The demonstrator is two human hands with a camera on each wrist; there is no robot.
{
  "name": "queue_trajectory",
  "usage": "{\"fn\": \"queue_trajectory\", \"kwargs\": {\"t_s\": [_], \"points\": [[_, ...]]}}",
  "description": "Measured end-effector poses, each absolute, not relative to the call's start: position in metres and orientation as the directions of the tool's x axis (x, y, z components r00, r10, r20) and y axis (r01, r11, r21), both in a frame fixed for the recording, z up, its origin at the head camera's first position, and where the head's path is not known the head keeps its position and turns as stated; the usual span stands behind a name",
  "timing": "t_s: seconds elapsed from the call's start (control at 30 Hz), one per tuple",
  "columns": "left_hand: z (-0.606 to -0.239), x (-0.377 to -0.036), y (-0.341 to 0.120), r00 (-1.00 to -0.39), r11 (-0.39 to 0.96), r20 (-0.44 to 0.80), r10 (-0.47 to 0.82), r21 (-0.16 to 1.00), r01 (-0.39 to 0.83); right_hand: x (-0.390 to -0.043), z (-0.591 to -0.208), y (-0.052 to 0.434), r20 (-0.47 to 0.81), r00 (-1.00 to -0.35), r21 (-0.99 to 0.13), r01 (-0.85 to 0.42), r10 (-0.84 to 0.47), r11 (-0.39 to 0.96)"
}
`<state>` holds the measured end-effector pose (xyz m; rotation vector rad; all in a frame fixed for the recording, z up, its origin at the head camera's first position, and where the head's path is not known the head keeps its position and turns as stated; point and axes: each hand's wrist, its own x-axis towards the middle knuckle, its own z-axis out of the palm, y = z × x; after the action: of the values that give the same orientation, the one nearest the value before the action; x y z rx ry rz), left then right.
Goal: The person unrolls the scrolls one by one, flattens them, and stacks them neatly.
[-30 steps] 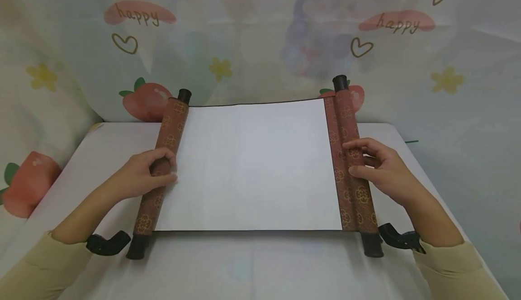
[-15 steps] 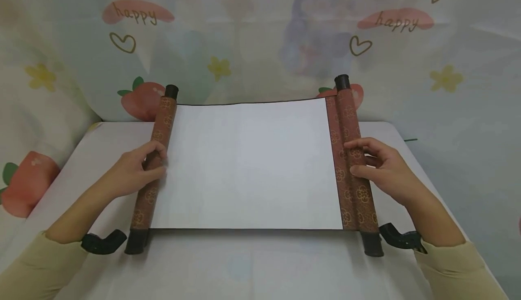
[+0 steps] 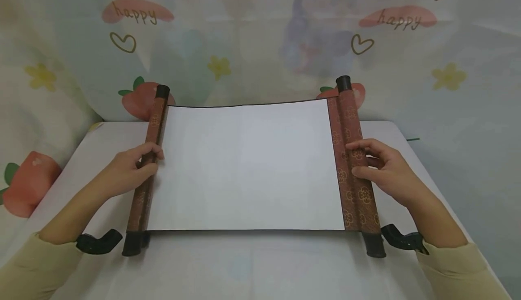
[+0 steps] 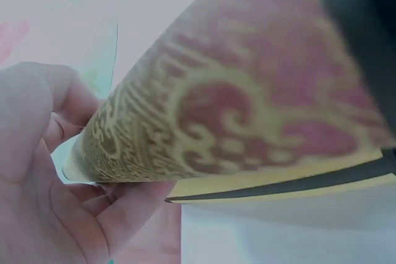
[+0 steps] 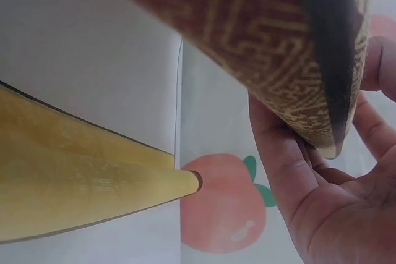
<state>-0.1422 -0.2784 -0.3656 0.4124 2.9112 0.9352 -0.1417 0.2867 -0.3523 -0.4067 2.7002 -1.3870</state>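
Note:
A hanging scroll lies open between my hands, its blank white paper (image 3: 244,169) facing up. My left hand (image 3: 126,169) holds the left roller (image 3: 138,205), which is covered in reddish-brown cloth with gold patterns and has black end caps. On the other side my right hand (image 3: 384,171) grips the matching right roller (image 3: 365,196) between thumb and fingers. A strip of patterned cloth (image 3: 346,200) runs beside that roller. In the left wrist view, fingers (image 4: 133,214) curl around the roll. The right wrist view shows the scroll's yellowish back (image 5: 74,177); some fingers are hidden.
Beneath the scroll is a white table (image 3: 203,268), with shadow under the lower paper edge. A cloth backdrop (image 3: 252,42) printed with fruit, hearts and flowers stands behind and to the left. Black bands (image 3: 99,242) sit at both wrists.
My left hand has moved left with the left roller, which looks thinner, and more white paper shows. The right hand and its roller have shifted only slightly right.

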Motion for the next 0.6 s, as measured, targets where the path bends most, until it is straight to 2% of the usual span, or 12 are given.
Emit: {"fn": "queue_trajectory", "kwargs": {"t_s": [0.37,0.6], "points": [[-0.368,-0.141,-0.283,-0.967,0.795,-0.013,0.253,0.573,0.200,-0.141,-0.349,0.287,0.050,-0.961,-0.812,-0.198,-0.272,0.549],[-0.365,-0.138,-0.289,-0.970,0.789,0.007,0.244,0.580,0.203,-0.141,-0.350,0.288,0.061,-0.959,-0.806,-0.210,-0.277,0.553]]}}
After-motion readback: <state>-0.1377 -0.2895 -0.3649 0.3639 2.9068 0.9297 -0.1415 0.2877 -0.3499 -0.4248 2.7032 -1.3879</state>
